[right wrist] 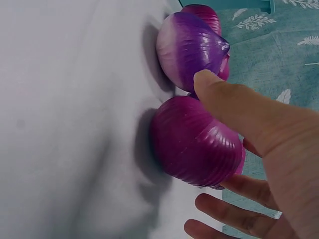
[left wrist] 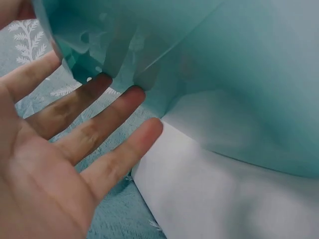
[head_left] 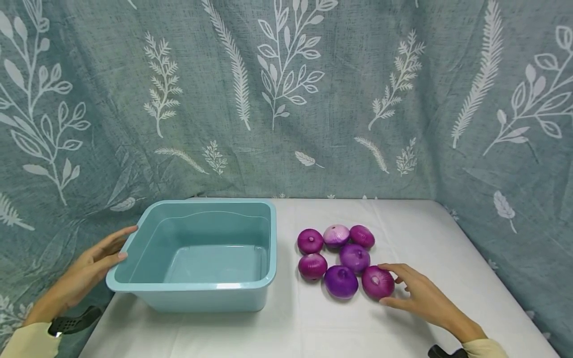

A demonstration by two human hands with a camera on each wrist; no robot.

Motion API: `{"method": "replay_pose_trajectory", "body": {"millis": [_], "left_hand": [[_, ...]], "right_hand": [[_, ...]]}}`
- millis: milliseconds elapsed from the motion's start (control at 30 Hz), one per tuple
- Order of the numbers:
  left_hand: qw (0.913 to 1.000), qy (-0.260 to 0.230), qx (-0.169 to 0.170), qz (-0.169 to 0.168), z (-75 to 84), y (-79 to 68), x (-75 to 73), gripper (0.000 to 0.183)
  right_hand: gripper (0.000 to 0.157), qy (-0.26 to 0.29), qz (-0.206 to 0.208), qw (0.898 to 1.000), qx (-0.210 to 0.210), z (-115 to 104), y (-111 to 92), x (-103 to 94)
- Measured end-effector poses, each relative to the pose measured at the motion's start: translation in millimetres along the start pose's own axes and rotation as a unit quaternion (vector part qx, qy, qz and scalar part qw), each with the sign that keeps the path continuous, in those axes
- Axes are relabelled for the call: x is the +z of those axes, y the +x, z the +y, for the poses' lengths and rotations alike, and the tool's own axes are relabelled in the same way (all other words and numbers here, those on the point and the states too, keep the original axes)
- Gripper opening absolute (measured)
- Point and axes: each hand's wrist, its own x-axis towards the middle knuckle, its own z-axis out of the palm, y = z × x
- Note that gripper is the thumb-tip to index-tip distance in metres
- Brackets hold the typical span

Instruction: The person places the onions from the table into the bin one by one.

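Several red onions lie close together on the white table in the head view. My right hand [head_left: 421, 298] is at the nearest right onion [head_left: 378, 282], thumb and index finger spread to either side of it. In the right wrist view the thumb [right wrist: 234, 102] passes over that onion [right wrist: 194, 142], the other fingers loosely spread beyond it. My left hand [head_left: 89, 266] is at the left rim of a light blue plastic basin [head_left: 192, 287], its thumb tip over the rim. Seen from the left wrist, straight fingers [left wrist: 107, 119] lie along the basin's underside.
A purple onion [head_left: 341, 282] stands left of the one by my right hand, with another purple onion [head_left: 355, 258] behind. The basin stands at the table's left, its inside bare. A patterned teal curtain [head_left: 286, 164] hangs behind the white table [head_left: 313, 328].
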Motion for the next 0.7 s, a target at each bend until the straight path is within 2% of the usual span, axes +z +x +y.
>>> {"method": "replay_pose_trajectory", "body": {"millis": [333, 567, 700], "left_hand": [[0.9989, -0.040, -0.008, -0.023, -2.2, -1.4, -0.2, 0.065], [0.9993, -0.027, -0.006, -0.025, -2.3, -1.1, -0.8, 0.065], [0.9995, -0.019, -0.012, -0.020, -2.4, -1.5, -0.9, 0.066]], "right_hand": [[0.073, 0.002, 0.019, 1.000, 0.007, 6.6, 4.0, 10.2], [0.068, 0.018, 0.033, 0.999, 0.008, 11.0, 6.6, 16.7], [0.072, 0.034, 0.031, 0.999, 0.015, 12.5, 9.3, 17.3]]}}
